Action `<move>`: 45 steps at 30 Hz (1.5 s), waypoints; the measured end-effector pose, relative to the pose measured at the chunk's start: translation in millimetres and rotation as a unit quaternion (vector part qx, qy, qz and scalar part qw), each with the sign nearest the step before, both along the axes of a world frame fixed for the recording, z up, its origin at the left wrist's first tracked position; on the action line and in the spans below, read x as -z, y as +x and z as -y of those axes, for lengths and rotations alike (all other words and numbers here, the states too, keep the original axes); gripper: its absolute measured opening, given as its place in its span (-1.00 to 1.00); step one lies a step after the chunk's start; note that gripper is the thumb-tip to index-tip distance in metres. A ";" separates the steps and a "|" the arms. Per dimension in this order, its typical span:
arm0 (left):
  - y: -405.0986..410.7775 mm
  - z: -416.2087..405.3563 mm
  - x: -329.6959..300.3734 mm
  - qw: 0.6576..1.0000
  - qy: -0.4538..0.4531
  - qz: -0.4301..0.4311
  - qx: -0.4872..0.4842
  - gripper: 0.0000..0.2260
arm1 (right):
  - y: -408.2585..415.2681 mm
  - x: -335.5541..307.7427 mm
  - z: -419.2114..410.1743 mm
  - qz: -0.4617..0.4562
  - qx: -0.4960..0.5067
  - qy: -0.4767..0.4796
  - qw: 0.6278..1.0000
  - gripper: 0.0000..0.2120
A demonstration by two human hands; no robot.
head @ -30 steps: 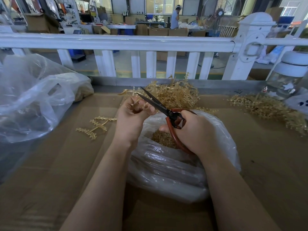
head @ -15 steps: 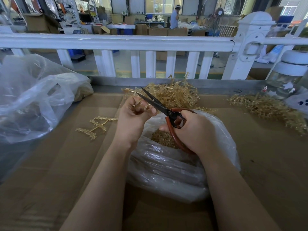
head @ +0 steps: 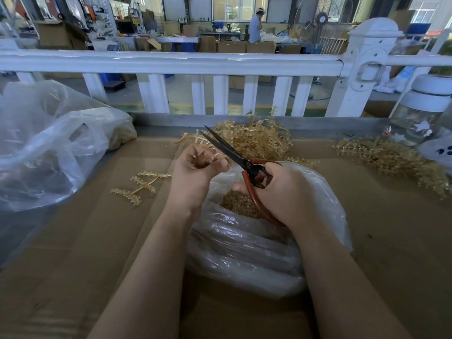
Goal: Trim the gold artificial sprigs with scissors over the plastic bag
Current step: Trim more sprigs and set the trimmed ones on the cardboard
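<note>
The left hand (head: 195, 171) pinches a gold plastic sprig (head: 198, 143) above the clear plastic bag (head: 247, 243) at the table's middle so trimmings drop in, while the right hand (head: 281, 192) grips red-handled black scissors (head: 234, 155), blades nearly closed.

Both forearms bare, no sleeves; left hand (head: 195, 172) & right hand (head: 285, 192) ungloved.

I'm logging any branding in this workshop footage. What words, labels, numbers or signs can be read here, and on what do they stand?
No text can be read anywhere in this view.
Scissors: no visible marking on the blades or red handles.
Plastic bag under the hands: plain, unprinted.
Jar at right: only star shapes, no words.
Background posters and signs: print is present but too small and blurred to read.
</note>
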State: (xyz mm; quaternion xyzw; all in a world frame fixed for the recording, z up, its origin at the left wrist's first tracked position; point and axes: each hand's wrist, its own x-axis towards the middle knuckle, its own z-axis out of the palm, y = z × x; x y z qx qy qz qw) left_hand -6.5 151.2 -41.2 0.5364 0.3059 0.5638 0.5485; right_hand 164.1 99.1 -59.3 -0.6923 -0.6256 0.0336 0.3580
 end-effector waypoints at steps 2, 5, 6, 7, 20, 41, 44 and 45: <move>0.2 -0.9 1.2 1.000 -0.014 -0.005 -0.004 -0.74 | -0.5 0.2 0.2 -0.025 -0.001 0.006 1.000 -0.46; 2.3 -0.9 3.5 0.999 -0.029 -0.022 0.013 -0.75 | -1.5 1.4 -1.7 -0.087 -0.019 0.000 0.996 -0.49; 3.8 0.2 4.3 0.999 -0.030 -0.030 0.024 -0.76 | -2.0 1.8 -2.4 -0.113 -0.030 0.001 0.993 -0.49; 5.2 1.2 4.9 0.998 -0.028 -0.040 0.034 -0.76 | -2.1 2.3 -3.0 -0.138 -0.039 0.005 0.990 -0.49; 9.2 8.6 0.2 0.993 -0.041 -0.083 0.072 -0.86 | -0.8 -2.5 -6.6 -0.314 -0.070 0.023 0.947 -0.88; 11.2 13.7 -1.2 0.996 -0.005 -0.087 0.018 -0.84 | -4.7 -6.9 -4.5 -0.325 -0.094 0.037 0.940 -0.86; 7.4 9.4 -1.7 0.997 -0.037 -0.062 0.019 -0.76 | -5.4 -6.7 -6.2 -0.315 -0.093 0.029 0.944 -0.85; 6.1 8.6 -2.1 0.997 -0.044 -0.054 0.025 -0.77 | -5.5 -6.8 -6.3 -0.316 -0.096 0.025 0.944 -0.86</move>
